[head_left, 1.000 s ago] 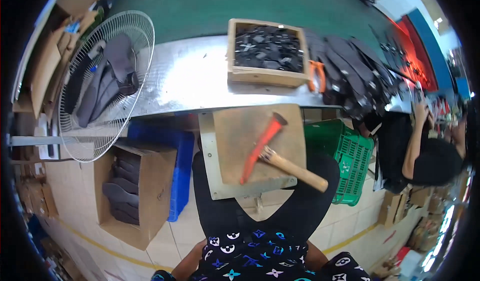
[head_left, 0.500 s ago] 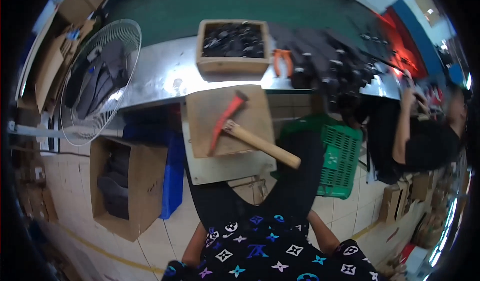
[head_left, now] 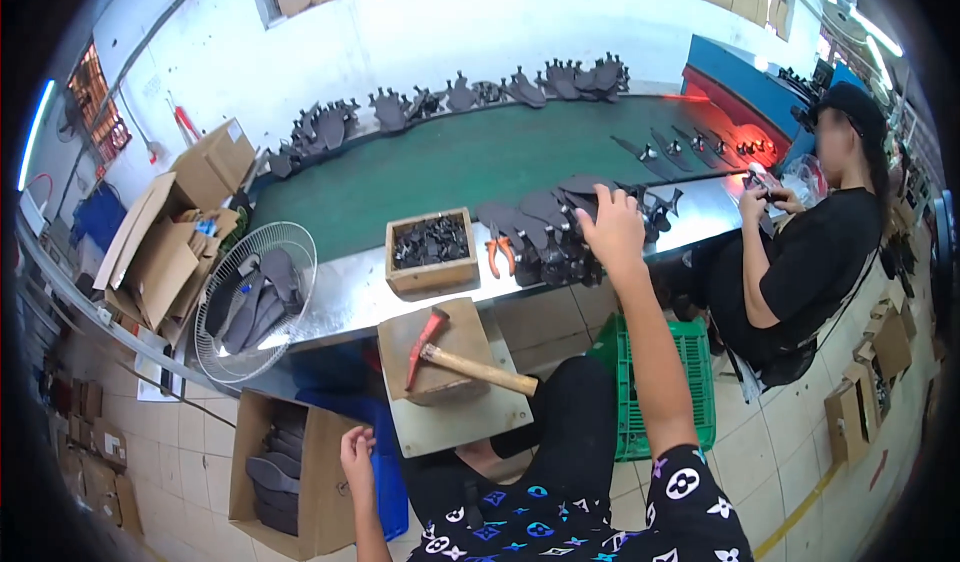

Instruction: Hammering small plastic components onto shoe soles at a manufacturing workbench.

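Note:
My right hand (head_left: pixel 615 226) reaches over a pile of dark grey soles (head_left: pixel 533 212) with black fittings on the metal ledge. Its fingers are spread at the pile's right part; whether they touch a sole I cannot tell. My left hand (head_left: pixel 357 452) is held low beside a cardboard box (head_left: pixel 335 472) of dark soles, its fingers loosely bent and nothing seen in them. A hammer (head_left: pixel 470 367) with a red head and wooden handle lies on a wooden block (head_left: pixel 440 392) in front of me.
Orange-handled pliers (head_left: pixel 500 252) lie between the pile and a wooden box (head_left: pixel 432 280) of small black parts. A wire basket (head_left: pixel 210 342) holds soles at left. Behind runs a green conveyor belt (head_left: pixel 420 167). A green crate (head_left: pixel 690 362) and a seated person (head_left: pixel 820 252) are at right.
The view has tilted upward. Both my hands have come into sight, the right one stretched out to the sole pile, the left one raised by the cardboard box. The hammer remains on the block.

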### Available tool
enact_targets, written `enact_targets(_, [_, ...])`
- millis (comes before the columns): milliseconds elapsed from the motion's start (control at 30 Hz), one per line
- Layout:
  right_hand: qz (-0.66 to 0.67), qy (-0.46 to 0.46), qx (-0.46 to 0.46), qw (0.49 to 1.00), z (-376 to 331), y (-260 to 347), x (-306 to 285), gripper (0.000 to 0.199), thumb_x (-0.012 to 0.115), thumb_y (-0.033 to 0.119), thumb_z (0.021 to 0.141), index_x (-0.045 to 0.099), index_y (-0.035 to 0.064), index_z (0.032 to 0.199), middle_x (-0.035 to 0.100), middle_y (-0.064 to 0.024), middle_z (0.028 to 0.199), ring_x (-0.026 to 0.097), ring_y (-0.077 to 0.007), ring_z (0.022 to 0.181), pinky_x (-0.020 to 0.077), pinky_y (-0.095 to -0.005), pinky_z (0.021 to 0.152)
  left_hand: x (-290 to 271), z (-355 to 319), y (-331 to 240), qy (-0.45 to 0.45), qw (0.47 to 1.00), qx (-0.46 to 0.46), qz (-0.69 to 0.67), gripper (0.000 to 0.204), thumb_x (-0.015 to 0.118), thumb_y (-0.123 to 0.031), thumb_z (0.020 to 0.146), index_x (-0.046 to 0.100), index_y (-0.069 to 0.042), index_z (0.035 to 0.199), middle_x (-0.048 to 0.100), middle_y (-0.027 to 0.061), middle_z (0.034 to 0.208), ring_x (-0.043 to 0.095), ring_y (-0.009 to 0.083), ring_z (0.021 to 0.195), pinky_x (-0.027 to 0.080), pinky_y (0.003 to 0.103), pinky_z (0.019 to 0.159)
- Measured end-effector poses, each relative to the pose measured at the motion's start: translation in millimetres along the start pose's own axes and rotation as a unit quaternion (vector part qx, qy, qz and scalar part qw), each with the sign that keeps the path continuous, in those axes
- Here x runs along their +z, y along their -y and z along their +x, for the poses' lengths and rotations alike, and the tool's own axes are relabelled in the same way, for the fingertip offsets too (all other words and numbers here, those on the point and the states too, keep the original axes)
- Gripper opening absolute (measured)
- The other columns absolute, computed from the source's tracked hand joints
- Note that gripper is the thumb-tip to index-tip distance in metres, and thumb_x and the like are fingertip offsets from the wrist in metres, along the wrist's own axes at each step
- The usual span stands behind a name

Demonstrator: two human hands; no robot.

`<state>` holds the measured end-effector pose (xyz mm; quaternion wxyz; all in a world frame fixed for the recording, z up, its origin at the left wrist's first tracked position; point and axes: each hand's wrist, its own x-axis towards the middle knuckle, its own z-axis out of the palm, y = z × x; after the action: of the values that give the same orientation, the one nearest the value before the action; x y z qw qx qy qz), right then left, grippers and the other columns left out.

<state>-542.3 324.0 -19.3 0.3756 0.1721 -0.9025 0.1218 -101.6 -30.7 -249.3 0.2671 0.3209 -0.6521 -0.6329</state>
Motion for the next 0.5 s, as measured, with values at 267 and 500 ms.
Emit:
enact_targets(267, [0.551, 0.172, 0.334, 0.745, 53.3, -52.7, 38.5, 0.020, 0.071, 0.017, 0.089, 0.064, -0.0007, 0.082, 0.055, -0.0010, 0.063, 0.051, -0.0112, 0.047, 0.0400, -0.0246, 0.041, 96.5, -17.8, -140.9, -0.050, 0.986, 0.135, 0.086, 0.020, 0.052, -0.002, 0.095, 0.064, 0.001, 0.111, 0.067, 0.0123, 0.107, 0.064, 0.0189, 0.099, 0.049, 0.032, 0.092])
enact_targets(500, [0.784, 0.100, 0.278, 0.546, 75.0, 5.8, -34.0, 0.017, 0.066, 0.020, 0.094, 0.057, 0.0069, 0.089, 0.053, 0.0005, 0.072, 0.056, -0.0096, 0.058, 0.0437, -0.0230, 0.045, 155.4, -17.8, -222.3, 0.071, 0.920, 0.359, 0.143, 0.025, 0.061, 0.004, 0.086, 0.065, -0.001, 0.110, 0.065, 0.0138, 0.118, 0.057, 0.0349, 0.118, 0.043, 0.041, 0.104])
